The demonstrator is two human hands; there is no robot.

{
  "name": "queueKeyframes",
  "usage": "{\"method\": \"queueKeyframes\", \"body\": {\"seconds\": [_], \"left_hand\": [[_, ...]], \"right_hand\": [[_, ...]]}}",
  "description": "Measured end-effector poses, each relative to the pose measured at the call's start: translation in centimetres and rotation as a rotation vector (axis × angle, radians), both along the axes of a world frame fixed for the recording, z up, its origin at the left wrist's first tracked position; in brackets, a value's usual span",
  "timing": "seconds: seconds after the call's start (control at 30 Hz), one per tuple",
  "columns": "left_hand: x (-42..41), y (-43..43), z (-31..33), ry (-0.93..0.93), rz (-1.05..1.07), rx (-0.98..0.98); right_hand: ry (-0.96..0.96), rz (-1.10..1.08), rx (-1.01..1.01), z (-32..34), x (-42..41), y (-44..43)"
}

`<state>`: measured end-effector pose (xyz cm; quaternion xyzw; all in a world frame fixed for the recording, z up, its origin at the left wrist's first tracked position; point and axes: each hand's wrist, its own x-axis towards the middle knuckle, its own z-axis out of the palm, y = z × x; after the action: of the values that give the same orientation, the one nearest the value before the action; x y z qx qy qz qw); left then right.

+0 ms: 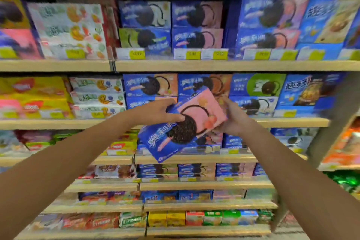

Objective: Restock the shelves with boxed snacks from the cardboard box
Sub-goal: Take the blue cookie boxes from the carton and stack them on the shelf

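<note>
A blue and pink cookie box (pixel 183 126) with a dark sandwich cookie printed on it is held tilted in front of the shelves, its blue end pointing down left. My left hand (pixel 157 112) grips its upper left edge, thumb across the front. My right hand (pixel 235 117) holds its right pink end from behind. The box hangs in front of the middle shelf (pixel 282 122), where similar blue boxes (pixel 151 84) stand in rows. The cardboard box is out of view.
Wooden shelves run across the whole view, packed with boxed snacks: yellow boxes (pixel 33 95) at left, white cookie boxes (pixel 97 95), blue boxes above (pixel 196 25) and below (pixel 196 169). Yellow price tags (pixel 192 55) line the edges. A second rack (pixel 342 142) stands at right.
</note>
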<state>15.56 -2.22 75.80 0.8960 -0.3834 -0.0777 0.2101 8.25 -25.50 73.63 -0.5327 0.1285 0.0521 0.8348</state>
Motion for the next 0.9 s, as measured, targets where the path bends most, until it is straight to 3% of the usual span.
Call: {"method": "queueKeyframes", "body": {"seconds": [0.1,0.23,0.47,0.6,0.73,0.83,0.9], "left_hand": [[-0.1,-1.1,2.7,0.053,0.046,0.023],[-0.6,-1.9,5.9,0.052,0.049,0.029],[-1.1,-2.6,7.7,0.004,0.053,0.047],[-0.2,-2.0,6.9,0.067,0.206,-0.186],[0.9,-1.3,7.8,-0.08,0.445,-0.579],[2.1,-0.5,9.3,0.1,0.479,-0.846],[3.0,-0.3,10.1,0.218,0.428,-0.871]], "right_hand": [[-0.136,0.005,-0.139,2.6,0.2,-0.7],[-0.223,0.048,-0.473,4.3,-0.3,-1.5],[-0.311,0.015,-0.419,4.8,-0.2,-2.0],[-0.282,-0.126,-0.327,4.5,0.7,-2.4],[-0.285,-0.277,-0.191,6.7,1.6,-1.9],[-0.324,-0.339,-0.105,9.4,3.1,-0.9],[-0.361,-0.341,-0.072,11.2,4.5,-0.2]]}}
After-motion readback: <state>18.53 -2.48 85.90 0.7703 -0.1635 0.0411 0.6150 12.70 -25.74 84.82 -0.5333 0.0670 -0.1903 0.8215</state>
